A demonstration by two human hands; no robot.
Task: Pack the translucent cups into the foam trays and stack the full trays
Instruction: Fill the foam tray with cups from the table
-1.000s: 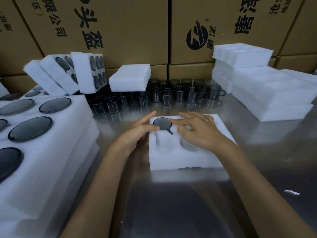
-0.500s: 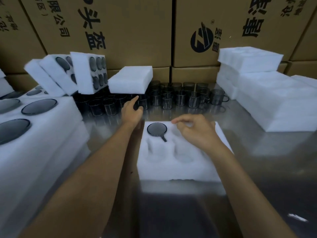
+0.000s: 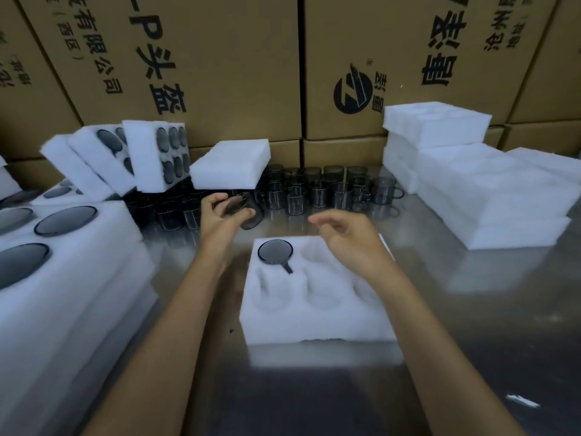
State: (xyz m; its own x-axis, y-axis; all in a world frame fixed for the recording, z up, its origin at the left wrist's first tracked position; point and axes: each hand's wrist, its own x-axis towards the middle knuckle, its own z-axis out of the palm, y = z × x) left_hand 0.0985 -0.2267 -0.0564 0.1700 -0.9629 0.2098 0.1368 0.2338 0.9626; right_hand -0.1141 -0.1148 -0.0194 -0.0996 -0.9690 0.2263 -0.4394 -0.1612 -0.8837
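**Head view: second cup in hand, one pocket filled**

Head view showed our left hand with fingers and thumb curled round a translucent smoky cup, lifted just off the steel table beside the loose cups. Our right hand hovered above the foam tray, fingers apart and relaxed, holding nothing. One seated cup filled the far-left pocket; the others lay empty. We judged the cup light, rigid, smooth-walled and likely slippery, best gripped round the body, handle turned toward its slot.
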